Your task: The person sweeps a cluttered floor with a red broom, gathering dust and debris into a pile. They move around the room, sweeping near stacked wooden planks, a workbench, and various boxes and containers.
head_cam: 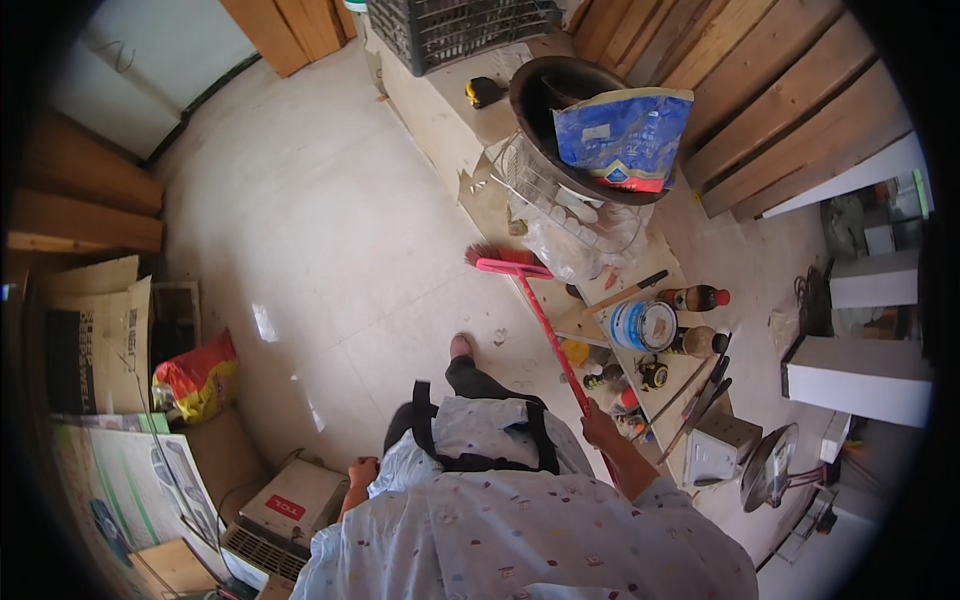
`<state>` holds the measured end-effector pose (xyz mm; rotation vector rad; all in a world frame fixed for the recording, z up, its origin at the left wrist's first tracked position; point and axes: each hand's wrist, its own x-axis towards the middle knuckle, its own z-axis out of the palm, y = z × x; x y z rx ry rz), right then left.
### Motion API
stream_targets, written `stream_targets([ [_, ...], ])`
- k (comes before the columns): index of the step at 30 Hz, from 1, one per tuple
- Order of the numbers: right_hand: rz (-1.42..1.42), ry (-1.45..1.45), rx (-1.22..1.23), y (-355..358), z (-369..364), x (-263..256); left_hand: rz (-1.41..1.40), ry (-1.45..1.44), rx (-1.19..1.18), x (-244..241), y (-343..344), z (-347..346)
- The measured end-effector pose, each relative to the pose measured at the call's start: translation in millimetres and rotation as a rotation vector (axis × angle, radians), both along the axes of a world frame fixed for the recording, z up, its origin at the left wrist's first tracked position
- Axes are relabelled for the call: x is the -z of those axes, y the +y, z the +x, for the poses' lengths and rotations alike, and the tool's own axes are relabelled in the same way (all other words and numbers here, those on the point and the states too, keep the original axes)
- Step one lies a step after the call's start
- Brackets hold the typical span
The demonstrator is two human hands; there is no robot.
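Observation:
My right hand [598, 424] is closed around the red handle of a broom [551, 334]. The broom's pink head [514, 268] with dark red bristles lies at the edge of a low wooden board shelf [555, 300], with the bristles pointing up and left in the view. At my left side hangs my left hand [363, 471], its fingers curled; whether it holds anything is not plain. Near the broom on the shelf are a blue and white can [637, 327], a knife-like tool with a dark grip [626, 293] and a tape measure [653, 374].
A dark basin [529, 97] with a blue bag [622, 139] stands beyond a wire basket [525, 169]. A plastic crate [465, 30] is at the top. Wooden planks [780, 97] lean at right. Cardboard [97, 345], a red-yellow bag [199, 379] and a boxy appliance [292, 502] stand at left.

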<state>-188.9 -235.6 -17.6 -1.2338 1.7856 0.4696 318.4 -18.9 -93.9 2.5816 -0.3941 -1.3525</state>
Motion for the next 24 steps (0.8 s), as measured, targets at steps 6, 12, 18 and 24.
stream_targets([
  [6,0.1,-0.051,0.123,66.8,21.4,-23.9,-0.124,-0.07,0.071,0.0,-110.6,47.3],
  [12,0.117,0.119,0.132,75.7,91.6,-114.8,-0.125,0.036,0.126,6.3,-188.9,95.5],
  [18,-0.144,0.155,0.169,41.4,163.0,-61.7,-0.123,0.242,0.103,11.0,-238.7,175.4],
  [24,-0.074,0.172,0.381,65.5,229.0,-17.6,-0.026,0.399,0.006,17.3,-252.5,247.0],
])
